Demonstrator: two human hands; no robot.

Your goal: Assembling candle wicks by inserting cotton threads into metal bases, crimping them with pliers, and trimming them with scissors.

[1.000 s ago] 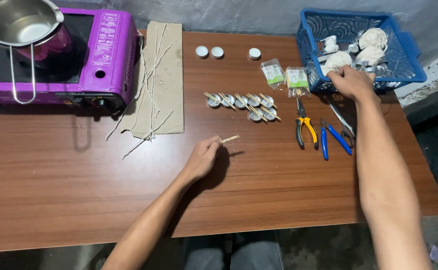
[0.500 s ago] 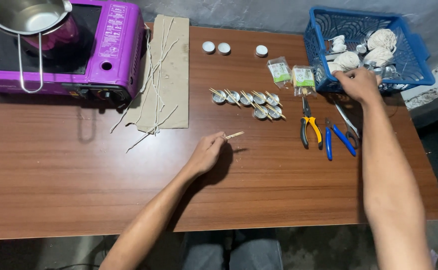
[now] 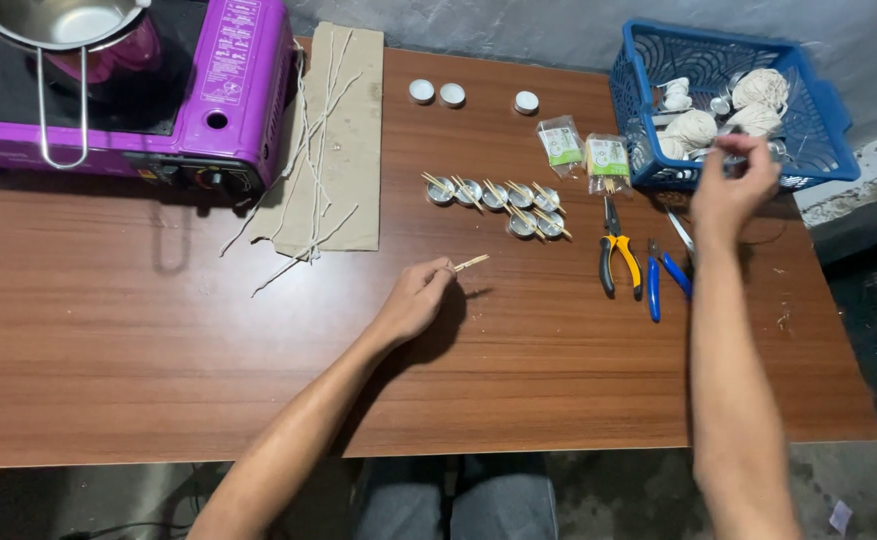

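Pinching a small wooden stick in my left hand near the middle of the frame, I point it up-right toward the cups. My right hand pinches something tiny by the blue basket, upper right.

The right hand pinches something small, too blurred to identify; the pot and purple stove are cut off by the top-left edge; the basket's small contents stay indistinct.
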